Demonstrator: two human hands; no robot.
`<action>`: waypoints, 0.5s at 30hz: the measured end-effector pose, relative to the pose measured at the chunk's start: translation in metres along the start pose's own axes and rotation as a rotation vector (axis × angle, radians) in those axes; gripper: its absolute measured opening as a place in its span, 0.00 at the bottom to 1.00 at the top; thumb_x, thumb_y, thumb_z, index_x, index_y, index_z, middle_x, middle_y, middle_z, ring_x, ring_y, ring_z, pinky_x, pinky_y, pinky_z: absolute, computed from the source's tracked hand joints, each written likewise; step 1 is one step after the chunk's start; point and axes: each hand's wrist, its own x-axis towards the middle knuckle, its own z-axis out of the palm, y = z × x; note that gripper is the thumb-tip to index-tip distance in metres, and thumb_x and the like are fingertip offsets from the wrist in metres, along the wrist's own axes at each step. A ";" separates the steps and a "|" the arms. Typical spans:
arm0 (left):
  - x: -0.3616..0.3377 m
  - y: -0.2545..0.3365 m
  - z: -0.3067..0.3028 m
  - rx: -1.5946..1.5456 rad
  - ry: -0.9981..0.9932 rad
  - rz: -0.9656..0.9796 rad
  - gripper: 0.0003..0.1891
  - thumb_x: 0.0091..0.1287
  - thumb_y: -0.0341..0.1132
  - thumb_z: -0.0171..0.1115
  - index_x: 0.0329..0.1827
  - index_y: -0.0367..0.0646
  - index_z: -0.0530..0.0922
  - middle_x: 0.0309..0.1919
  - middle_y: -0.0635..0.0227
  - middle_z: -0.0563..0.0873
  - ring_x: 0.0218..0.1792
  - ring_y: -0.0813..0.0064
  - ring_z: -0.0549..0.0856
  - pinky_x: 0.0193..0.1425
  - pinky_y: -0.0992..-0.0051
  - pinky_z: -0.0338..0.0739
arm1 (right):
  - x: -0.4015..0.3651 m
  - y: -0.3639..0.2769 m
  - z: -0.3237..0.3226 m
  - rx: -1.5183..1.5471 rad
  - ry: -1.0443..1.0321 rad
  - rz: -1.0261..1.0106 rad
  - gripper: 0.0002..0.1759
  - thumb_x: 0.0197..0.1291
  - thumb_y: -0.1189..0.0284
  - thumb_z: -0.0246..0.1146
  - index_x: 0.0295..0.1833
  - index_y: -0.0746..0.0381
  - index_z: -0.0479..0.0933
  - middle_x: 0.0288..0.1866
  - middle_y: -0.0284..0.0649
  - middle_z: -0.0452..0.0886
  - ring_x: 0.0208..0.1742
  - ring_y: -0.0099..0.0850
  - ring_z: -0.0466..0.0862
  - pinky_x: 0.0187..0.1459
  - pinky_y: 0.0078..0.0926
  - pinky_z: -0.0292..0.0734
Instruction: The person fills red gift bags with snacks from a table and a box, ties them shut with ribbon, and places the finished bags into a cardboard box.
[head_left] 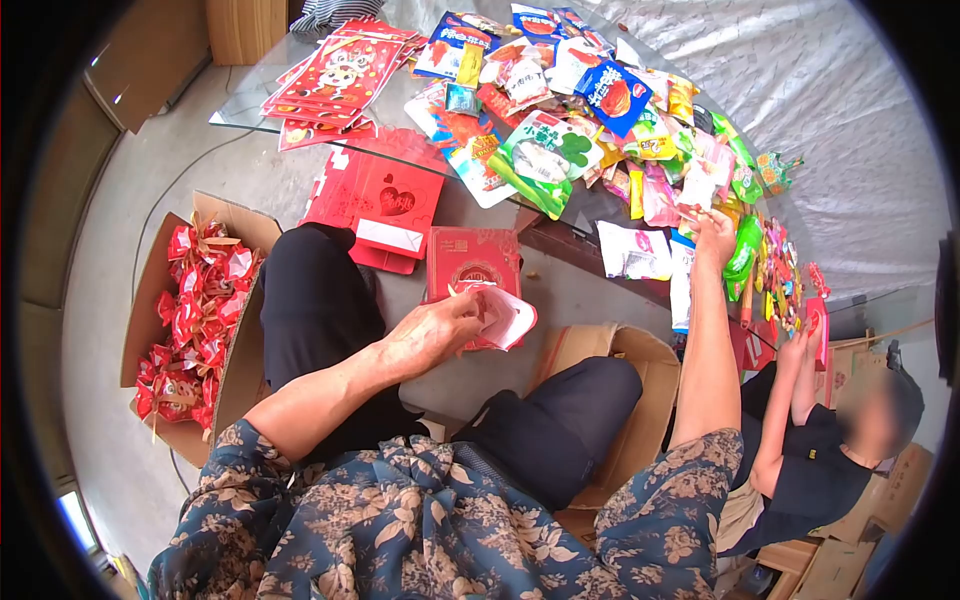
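My left hand [432, 332] is closed on the rim of a red paper bag [510, 322], whose mouth gapes to show a pale inside. The bag is held over my lap, in front of a red printed box [473, 258]. Out at the right, my right hand [713, 238] is at the near edge of a heap of snack packets [625, 160] on the glass table. Its fingers are pinched at a pink and white snack packet [704, 180]. Close by lie a green packet [743, 248] and a white packet [633, 250].
Flat red bags [345, 75] are stacked at the table's left. A carton [262, 225] of filled, tied red bags stands left of my leg. Another carton [640, 430] is by my right knee. At right sits a person [815, 470] holding something red.
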 end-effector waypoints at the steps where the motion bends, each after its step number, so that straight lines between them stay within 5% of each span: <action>1: -0.001 0.001 0.000 0.005 -0.010 -0.011 0.04 0.56 0.25 0.64 0.32 0.39 0.77 0.39 0.61 0.78 0.37 0.57 0.83 0.39 0.63 0.80 | 0.009 0.019 -0.005 -0.174 0.043 -0.126 0.15 0.59 0.78 0.62 0.52 0.64 0.74 0.38 0.38 0.82 0.29 0.26 0.81 0.30 0.23 0.77; 4: -0.004 0.001 -0.002 0.020 -0.025 -0.031 0.03 0.57 0.25 0.63 0.33 0.39 0.78 0.40 0.61 0.78 0.37 0.58 0.83 0.39 0.63 0.80 | -0.035 -0.047 -0.001 -0.573 0.175 -0.481 0.18 0.56 0.78 0.64 0.55 0.62 0.75 0.45 0.41 0.82 0.36 0.29 0.83 0.38 0.28 0.79; 7: -0.003 -0.001 0.002 0.027 -0.021 -0.015 0.03 0.58 0.25 0.63 0.33 0.39 0.78 0.40 0.61 0.78 0.36 0.58 0.83 0.39 0.63 0.80 | -0.045 -0.056 0.019 -0.408 -0.130 -0.654 0.22 0.54 0.77 0.66 0.57 0.61 0.75 0.45 0.45 0.82 0.43 0.32 0.83 0.44 0.29 0.78; 9: -0.002 -0.002 0.006 0.036 -0.006 0.011 0.03 0.58 0.25 0.63 0.34 0.39 0.78 0.40 0.61 0.78 0.35 0.58 0.83 0.39 0.62 0.80 | -0.060 -0.068 0.042 -0.340 -0.349 -0.512 0.24 0.53 0.72 0.69 0.58 0.58 0.76 0.46 0.46 0.82 0.48 0.38 0.82 0.48 0.33 0.77; 15: 0.003 -0.001 0.004 -0.030 0.020 0.028 0.03 0.57 0.24 0.62 0.34 0.39 0.77 0.39 0.61 0.78 0.33 0.58 0.83 0.37 0.63 0.80 | -0.060 -0.080 0.087 -0.726 -0.432 -0.452 0.32 0.49 0.56 0.72 0.62 0.49 0.75 0.46 0.51 0.80 0.51 0.50 0.81 0.50 0.47 0.76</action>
